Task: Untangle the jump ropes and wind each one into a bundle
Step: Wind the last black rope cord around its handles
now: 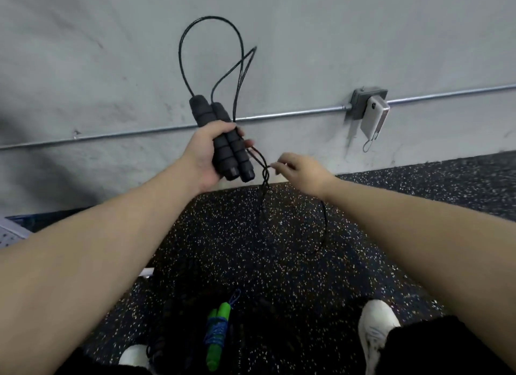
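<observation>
- Left hand (208, 153) grips both black handles (223, 140) at centre, cord loops (212, 53) rising to 12
- Right hand (300, 172) pinches the twisted cord (265, 173) just at 3 of the handles
- Green rope (216, 338) already bundled at 6
- We're mid-wind on the black rope; next, probably untwist that section, then wrap

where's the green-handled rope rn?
Head view, bottom centre: the green-handled jump rope with blue cord lies wound in a bundle on the speckled black rubber floor, between the two white shoes, below both hands.
</observation>
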`<action>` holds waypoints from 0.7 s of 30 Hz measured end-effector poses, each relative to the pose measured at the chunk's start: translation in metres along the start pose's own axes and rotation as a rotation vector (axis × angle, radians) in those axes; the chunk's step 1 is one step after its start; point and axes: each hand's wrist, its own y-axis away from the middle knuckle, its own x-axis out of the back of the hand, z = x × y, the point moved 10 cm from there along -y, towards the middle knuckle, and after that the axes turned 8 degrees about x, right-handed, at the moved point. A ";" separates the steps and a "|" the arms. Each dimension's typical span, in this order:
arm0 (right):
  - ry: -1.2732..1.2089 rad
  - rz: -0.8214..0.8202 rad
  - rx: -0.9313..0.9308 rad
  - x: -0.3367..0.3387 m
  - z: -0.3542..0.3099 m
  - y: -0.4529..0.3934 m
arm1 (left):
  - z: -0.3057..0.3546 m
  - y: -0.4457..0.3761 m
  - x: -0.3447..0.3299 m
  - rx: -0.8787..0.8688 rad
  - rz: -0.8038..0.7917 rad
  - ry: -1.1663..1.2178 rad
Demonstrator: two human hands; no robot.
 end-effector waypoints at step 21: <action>-0.189 0.278 -0.079 0.151 -0.009 0.073 | -0.008 0.066 0.033 -0.002 0.358 -0.143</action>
